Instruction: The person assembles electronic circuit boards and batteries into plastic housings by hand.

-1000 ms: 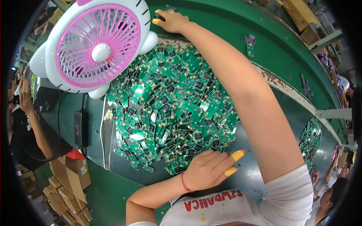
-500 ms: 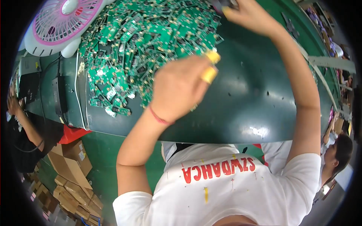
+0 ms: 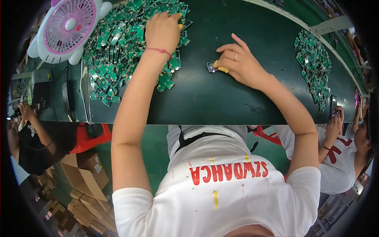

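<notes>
A broad heap of small green circuit boards (image 3: 118, 51) lies on the left side of the dark green table. My left hand (image 3: 162, 33) is over the heap's right part, its fingers bent down and curled among the boards. Whatever they grip is hidden. Yellow finger covers show on its thumb and a fingertip. To the right, my right hand (image 3: 241, 65) pinches a small dark rectangular piece with a shiny part (image 3: 211, 67) between yellow-covered thumb and finger, low over the tabletop. Its other fingers are partly spread, and one wears a ring.
A white and pink fan (image 3: 70, 24) stands at the far left, near a black power adapter (image 3: 67, 94) and a white cable. A second pile of boards (image 3: 314, 67) lies on the right. Co-workers sit on both sides. Cardboard boxes (image 3: 85, 173) stand on the floor at lower left.
My left hand has moved left and farther away, over the heap. My right hand has come nearer from the far edge. The view has shifted, and the right-hand pile now shows.
</notes>
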`<action>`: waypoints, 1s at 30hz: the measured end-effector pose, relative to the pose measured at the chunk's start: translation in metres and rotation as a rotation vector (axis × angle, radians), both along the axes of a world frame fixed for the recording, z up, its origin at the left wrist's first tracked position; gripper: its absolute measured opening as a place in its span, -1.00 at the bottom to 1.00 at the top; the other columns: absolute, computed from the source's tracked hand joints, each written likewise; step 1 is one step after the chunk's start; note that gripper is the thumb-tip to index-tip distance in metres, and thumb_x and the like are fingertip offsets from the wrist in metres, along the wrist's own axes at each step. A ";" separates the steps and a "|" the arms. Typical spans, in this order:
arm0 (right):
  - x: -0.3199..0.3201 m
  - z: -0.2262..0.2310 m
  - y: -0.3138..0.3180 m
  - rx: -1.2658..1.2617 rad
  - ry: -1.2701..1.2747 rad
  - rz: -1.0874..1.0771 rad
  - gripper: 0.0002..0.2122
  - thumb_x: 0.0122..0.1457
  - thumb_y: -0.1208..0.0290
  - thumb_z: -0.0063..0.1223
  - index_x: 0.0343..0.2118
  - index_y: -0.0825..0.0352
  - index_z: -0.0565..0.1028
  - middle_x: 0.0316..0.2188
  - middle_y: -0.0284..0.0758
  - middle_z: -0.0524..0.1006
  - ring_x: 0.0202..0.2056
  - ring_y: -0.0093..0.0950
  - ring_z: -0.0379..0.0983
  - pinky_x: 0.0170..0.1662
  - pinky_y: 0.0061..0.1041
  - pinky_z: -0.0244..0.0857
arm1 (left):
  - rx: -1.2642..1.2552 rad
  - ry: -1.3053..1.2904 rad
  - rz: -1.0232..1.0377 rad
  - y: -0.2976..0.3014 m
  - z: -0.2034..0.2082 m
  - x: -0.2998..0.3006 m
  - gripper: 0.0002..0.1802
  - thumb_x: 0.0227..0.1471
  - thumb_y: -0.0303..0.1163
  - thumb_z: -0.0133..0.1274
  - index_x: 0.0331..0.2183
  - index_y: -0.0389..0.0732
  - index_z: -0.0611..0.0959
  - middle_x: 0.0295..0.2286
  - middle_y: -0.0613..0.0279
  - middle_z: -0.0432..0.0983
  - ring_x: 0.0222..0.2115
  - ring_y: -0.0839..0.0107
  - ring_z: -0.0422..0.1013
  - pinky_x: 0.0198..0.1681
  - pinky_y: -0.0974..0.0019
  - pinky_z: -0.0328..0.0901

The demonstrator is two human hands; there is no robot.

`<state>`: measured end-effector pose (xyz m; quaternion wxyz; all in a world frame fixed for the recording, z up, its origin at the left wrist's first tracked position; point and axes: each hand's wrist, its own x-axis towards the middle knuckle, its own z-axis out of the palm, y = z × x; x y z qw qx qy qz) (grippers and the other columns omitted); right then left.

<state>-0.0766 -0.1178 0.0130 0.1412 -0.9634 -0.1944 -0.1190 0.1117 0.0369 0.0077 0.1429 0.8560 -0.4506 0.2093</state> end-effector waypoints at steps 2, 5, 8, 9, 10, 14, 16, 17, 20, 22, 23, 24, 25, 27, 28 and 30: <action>-0.003 0.002 0.003 0.124 0.019 -0.026 -0.89 -0.03 0.54 -0.01 -0.40 0.26 0.43 -0.46 -0.39 0.41 -0.11 -0.42 0.32 0.19 -0.14 -0.16 | 0.011 0.000 -0.009 0.001 0.000 0.007 -0.72 -0.18 -0.44 0.03 -0.29 -0.12 0.58 -0.43 0.19 0.46 -0.40 0.18 0.38 -0.32 0.19 0.29; -0.008 0.002 0.001 0.365 0.056 -0.120 -0.89 -0.03 0.53 -0.05 -0.38 0.30 0.39 -0.45 -0.37 0.42 -0.24 -0.41 0.37 0.19 -0.17 -0.14 | 0.119 0.340 0.003 0.001 0.013 0.009 -0.74 -0.19 -0.40 0.07 -0.32 -0.10 0.58 -0.41 0.12 0.46 -0.40 0.21 0.42 -0.28 0.21 0.30; -0.010 0.013 0.004 0.744 0.300 -0.383 -0.90 0.05 0.56 -0.15 -0.34 0.36 0.36 -0.45 -0.38 0.41 -0.41 -0.56 0.36 -0.04 -0.42 0.16 | -0.376 0.681 -0.093 -0.004 0.024 -0.009 -0.79 -0.19 -0.54 0.05 -0.36 -0.21 0.53 -0.44 0.16 0.43 -0.40 0.37 0.44 -0.34 0.40 0.31; -0.009 0.022 0.011 0.882 0.400 -0.474 -0.89 0.08 0.56 -0.20 -0.32 0.36 0.35 -0.45 -0.41 0.40 -0.42 -0.62 0.34 -0.15 -0.53 0.24 | -0.606 0.943 -0.191 -0.001 0.033 -0.020 -0.73 -0.17 -0.57 0.03 -0.29 -0.26 0.48 -0.41 0.16 0.42 -0.40 0.39 0.44 -0.34 0.42 0.31; -0.008 0.024 0.013 1.005 0.402 -0.468 -0.87 0.12 0.57 -0.27 -0.30 0.38 0.35 -0.47 -0.44 0.37 -0.45 -0.70 0.30 -0.35 -0.68 0.20 | -0.841 1.211 -0.296 -0.002 0.038 -0.029 -0.67 -0.16 -0.61 0.01 -0.23 -0.30 0.43 -0.38 0.15 0.41 -0.39 0.40 0.44 -0.33 0.44 0.32; -0.002 0.030 0.025 1.217 0.157 -0.377 -0.85 0.02 0.49 -0.18 -0.33 0.33 0.39 -0.61 -0.47 0.38 -0.58 -0.74 0.22 -0.52 -0.71 0.13 | -1.063 1.447 -0.490 -0.011 0.055 -0.080 -0.38 -0.20 -0.74 -0.09 -0.02 -0.31 0.18 -0.31 0.08 0.37 -0.34 0.38 0.41 -0.21 0.45 0.29; 0.000 0.039 0.028 1.221 0.177 -0.407 -0.86 0.07 0.52 -0.23 -0.33 0.35 0.38 -0.57 -0.46 0.36 -0.54 -0.73 0.22 -0.46 -0.72 0.14 | -0.851 1.319 -0.508 -0.009 0.045 -0.086 -0.48 -0.19 -0.74 -0.13 -0.07 -0.32 0.34 -0.32 0.20 0.33 -0.32 0.50 0.33 -0.23 0.52 0.24; 0.001 0.042 0.028 1.227 0.197 -0.432 -0.86 0.11 0.54 -0.27 -0.32 0.38 0.36 -0.53 -0.45 0.34 -0.50 -0.73 0.22 -0.40 -0.73 0.14 | -0.717 1.226 -0.495 -0.007 0.038 -0.084 -0.57 -0.16 -0.72 -0.13 -0.16 -0.28 0.47 -0.31 0.23 0.30 -0.35 0.51 0.30 -0.28 0.53 0.23; 0.001 0.042 0.029 1.160 0.175 -0.451 -0.87 0.11 0.53 -0.27 -0.34 0.38 0.37 -0.52 -0.45 0.35 -0.49 -0.73 0.23 -0.40 -0.75 0.12 | -0.664 1.012 -0.550 -0.006 0.033 -0.084 -0.61 -0.15 -0.71 -0.11 -0.20 -0.25 0.52 -0.30 0.20 0.26 -0.38 0.48 0.30 -0.31 0.51 0.24; 0.003 0.039 0.030 1.206 0.126 -0.436 -0.87 0.07 0.52 -0.23 -0.36 0.37 0.39 -0.56 -0.48 0.35 -0.53 -0.75 0.22 -0.46 -0.74 0.11 | -0.662 0.919 -0.493 -0.008 0.034 -0.089 -0.62 -0.14 -0.70 -0.11 -0.20 -0.24 0.51 -0.30 0.14 0.33 -0.38 0.38 0.35 -0.33 0.46 0.28; 0.004 0.038 0.031 1.252 0.067 -0.413 -0.86 0.03 0.50 -0.20 -0.38 0.36 0.41 -0.60 -0.50 0.36 -0.57 -0.76 0.21 -0.51 -0.74 0.10 | -0.654 0.847 -0.484 -0.007 0.033 -0.091 -0.62 -0.14 -0.70 -0.11 -0.20 -0.24 0.51 -0.31 0.13 0.37 -0.38 0.33 0.38 -0.34 0.43 0.29; 0.005 0.037 0.031 1.250 0.075 -0.416 -0.86 0.03 0.50 -0.20 -0.38 0.36 0.41 -0.60 -0.50 0.36 -0.57 -0.76 0.21 -0.51 -0.74 0.10 | -0.645 0.771 -0.473 -0.007 0.033 -0.093 -0.63 -0.14 -0.70 -0.12 -0.20 -0.24 0.51 -0.31 0.12 0.41 -0.37 0.27 0.40 -0.34 0.40 0.30; 0.005 0.037 0.031 1.296 0.085 -0.402 -0.86 0.04 0.50 -0.20 -0.38 0.36 0.41 -0.60 -0.50 0.35 -0.57 -0.76 0.21 -0.51 -0.74 0.10 | -0.646 0.753 -0.462 -0.007 0.035 -0.096 -0.64 -0.14 -0.70 -0.13 -0.21 -0.25 0.50 -0.31 0.12 0.46 -0.35 0.20 0.42 -0.32 0.36 0.32; 0.005 0.038 0.031 1.341 0.099 -0.389 -0.86 0.04 0.49 -0.20 -0.38 0.37 0.42 -0.60 -0.49 0.35 -0.57 -0.76 0.21 -0.51 -0.74 0.10 | -0.634 0.708 -0.461 -0.006 0.038 -0.098 -0.63 -0.14 -0.71 -0.13 -0.21 -0.25 0.50 -0.30 0.13 0.47 -0.34 0.20 0.42 -0.31 0.36 0.32; 0.004 0.039 0.031 1.456 0.181 -0.399 -0.84 0.05 0.48 -0.21 -0.36 0.38 0.42 -0.58 -0.48 0.36 -0.56 -0.75 0.22 -0.50 -0.74 0.11 | -0.619 0.657 -0.464 -0.006 0.039 -0.098 -0.63 -0.14 -0.71 -0.14 -0.21 -0.26 0.50 -0.29 0.13 0.47 -0.33 0.20 0.42 -0.31 0.36 0.32; 0.001 0.040 0.029 1.569 0.266 -0.407 -0.83 0.07 0.48 -0.23 -0.35 0.38 0.42 -0.57 -0.47 0.37 -0.55 -0.75 0.24 -0.49 -0.74 0.12 | -0.633 0.616 -0.481 -0.007 0.035 -0.098 -0.62 -0.15 -0.71 -0.14 -0.21 -0.26 0.50 -0.27 0.13 0.48 -0.33 0.20 0.42 -0.30 0.35 0.32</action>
